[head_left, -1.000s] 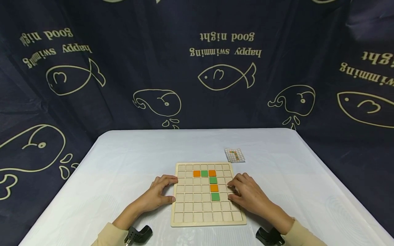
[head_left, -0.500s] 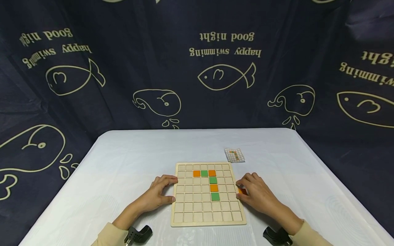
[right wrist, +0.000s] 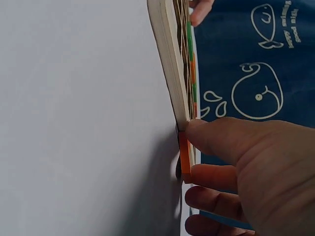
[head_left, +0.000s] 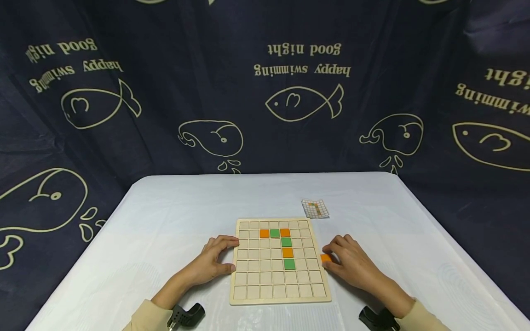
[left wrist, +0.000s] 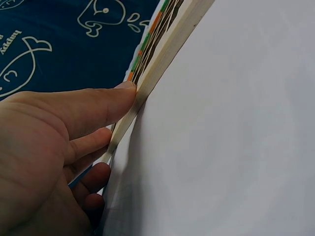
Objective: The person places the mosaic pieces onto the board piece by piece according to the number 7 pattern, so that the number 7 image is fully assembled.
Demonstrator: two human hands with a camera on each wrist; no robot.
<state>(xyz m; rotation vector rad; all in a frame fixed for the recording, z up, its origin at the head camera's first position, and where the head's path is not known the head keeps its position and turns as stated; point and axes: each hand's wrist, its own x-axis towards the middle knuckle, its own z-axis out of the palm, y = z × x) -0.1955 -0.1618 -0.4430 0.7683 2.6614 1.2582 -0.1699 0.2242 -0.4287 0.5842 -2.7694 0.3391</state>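
A light wooden grid board (head_left: 269, 292) lies on the table, with a bent line of orange and green square tiles (head_left: 287, 242) in its cells. My left hand (head_left: 213, 259) rests at the board's left edge; thumb and straight fingers touch it, as the left wrist view also shows at the board's side (left wrist: 162, 54). Beside the right edge, my right hand (head_left: 349, 262) pinches an orange tile (head_left: 325, 258) between thumb and index finger. In the right wrist view that orange tile (right wrist: 184, 156) appears edge-on by the board's rim, the other fingers loosely bent.
A small printed card (head_left: 315, 209) with a coloured grid pattern lies beyond the board's far right corner. White cloth covers the table (head_left: 186, 197). A dark curtain (head_left: 256, 147) with whale and fish drawings hangs behind it.
My right hand has moved right, off the board's right side, and an orange tile now shows between its thumb and index finger. The left hand and the board have stayed put.
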